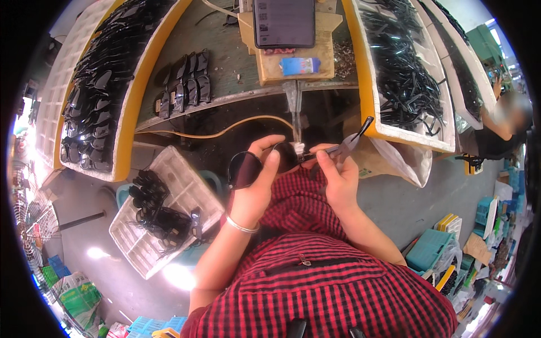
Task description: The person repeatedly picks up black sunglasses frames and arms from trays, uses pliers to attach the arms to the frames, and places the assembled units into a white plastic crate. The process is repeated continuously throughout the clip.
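Note:
My left hand (256, 181) is closed on the dark-lensed front of a pair of sunglasses (244, 169), thumb and fingers pinching it between the two lenses. Pinched in my right hand (340, 179) is a black temple arm (358, 135), its tip pointing up and to the right. The inner end of that arm meets the right edge of the sunglasses front; whether the two are joined I cannot tell. Just behind this spot stands a thin metal rod with a whitish tip (298, 147), fixed to the bench edge.
A tray packed with sunglasses fronts (121, 158) stands at left, a tray of loose black temple arms (448, 132) at right. Several sunglasses (197, 84) lie on the bench near a phone (284, 25) and a blue packet (300, 66). A white crate (194, 188) holding black glasses sits low left.

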{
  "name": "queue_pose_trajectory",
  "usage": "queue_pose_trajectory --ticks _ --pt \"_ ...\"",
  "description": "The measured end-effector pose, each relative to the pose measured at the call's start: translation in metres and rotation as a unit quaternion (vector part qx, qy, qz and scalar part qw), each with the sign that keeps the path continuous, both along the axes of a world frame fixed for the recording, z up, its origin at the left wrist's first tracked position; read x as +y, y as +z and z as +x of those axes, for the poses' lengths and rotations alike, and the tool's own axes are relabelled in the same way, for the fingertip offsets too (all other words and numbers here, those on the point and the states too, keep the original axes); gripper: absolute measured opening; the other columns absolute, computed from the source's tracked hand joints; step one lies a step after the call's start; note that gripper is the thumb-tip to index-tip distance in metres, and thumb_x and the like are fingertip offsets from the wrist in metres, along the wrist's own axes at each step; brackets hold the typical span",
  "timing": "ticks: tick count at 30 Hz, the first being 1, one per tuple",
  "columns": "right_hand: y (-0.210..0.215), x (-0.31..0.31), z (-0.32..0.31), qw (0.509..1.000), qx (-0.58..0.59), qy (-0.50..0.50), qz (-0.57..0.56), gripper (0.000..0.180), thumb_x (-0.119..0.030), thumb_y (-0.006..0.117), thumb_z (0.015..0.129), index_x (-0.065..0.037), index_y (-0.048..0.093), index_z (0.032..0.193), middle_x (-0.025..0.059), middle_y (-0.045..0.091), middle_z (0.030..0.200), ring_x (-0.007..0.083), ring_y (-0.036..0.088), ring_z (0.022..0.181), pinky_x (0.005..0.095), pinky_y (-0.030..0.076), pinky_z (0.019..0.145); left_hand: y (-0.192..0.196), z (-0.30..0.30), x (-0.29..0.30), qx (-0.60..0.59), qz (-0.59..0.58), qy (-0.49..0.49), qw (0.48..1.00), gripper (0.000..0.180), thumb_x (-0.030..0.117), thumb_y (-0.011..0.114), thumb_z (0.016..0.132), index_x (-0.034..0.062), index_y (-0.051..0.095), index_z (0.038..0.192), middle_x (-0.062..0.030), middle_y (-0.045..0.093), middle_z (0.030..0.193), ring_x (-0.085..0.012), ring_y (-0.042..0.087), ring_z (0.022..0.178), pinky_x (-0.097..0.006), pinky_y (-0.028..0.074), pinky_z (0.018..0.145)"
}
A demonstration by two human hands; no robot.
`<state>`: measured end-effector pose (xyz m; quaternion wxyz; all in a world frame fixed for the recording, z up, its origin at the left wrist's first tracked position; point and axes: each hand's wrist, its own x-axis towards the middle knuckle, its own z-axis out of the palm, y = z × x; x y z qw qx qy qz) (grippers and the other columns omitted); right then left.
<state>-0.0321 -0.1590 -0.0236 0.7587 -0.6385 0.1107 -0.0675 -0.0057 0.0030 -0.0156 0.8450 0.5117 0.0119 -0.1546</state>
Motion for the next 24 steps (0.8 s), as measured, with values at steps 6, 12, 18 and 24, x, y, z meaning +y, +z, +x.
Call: queue_pose_trajectory --ticks 6,12,18,24 --pt "0.0015 -0.0018 0.0001 1.000 0.020 0.011 0.016 0.017 -0.014 0.060 0.096 0.001 0.064 0.104 0.0076 0.068 0.087 0.0138 0.065 0.079 0.0255 0.050 0.076 0.0021 0.0013 0.0012 0.002 0.010 -0.006 1.000 0.032 0.016 0.044 0.103 -0.0021 0.047 0.129 -0.0147 0.059 0.116 -0.0218 0.061 0.108 -0.040 0.054 0.095" --pt "0.0012 -0.0017 0.0001 0.999 0.026 0.006 0.037 0.018 -0.014 0.060 0.096 0.001 0.063 0.105 0.0080 0.068 0.086 0.0141 0.065 0.079 0.0259 0.050 0.075 -0.0024 0.0026 0.0025 -0.017 0.048 -0.008 0.999 0.032 0.016 0.044 0.103 -0.0026 0.047 0.128 -0.0152 0.060 0.116 -0.0223 0.061 0.108 -0.040 0.053 0.096" --pt "-0.0022 -0.0022 0.0000 0.999 0.021 0.009 0.032 0.018 -0.013 0.057 0.097 0.003 0.061 0.105 0.0116 0.068 0.091 0.0186 0.066 0.081 0.0285 0.052 0.075 0.0007 0.0025 0.0023 -0.010 0.045 -0.007 0.999 0.032 0.015 0.043 0.103 -0.0029 0.047 0.128 -0.0160 0.059 0.117 -0.0228 0.062 0.107 -0.040 0.054 0.094" --pt "0.0000 -0.0016 0.0006 0.997 0.031 0.008 0.074 0.019 -0.016 0.061 0.096 0.001 0.063 0.105 0.0079 0.067 0.086 0.0139 0.064 0.079 0.0252 0.049 0.074 0.0004 0.0028 0.0019 -0.013 0.051 -0.007 0.999 0.031 0.015 0.043 0.103 -0.0027 0.047 0.128 -0.0161 0.060 0.117 -0.0232 0.062 0.107 -0.040 0.055 0.093"
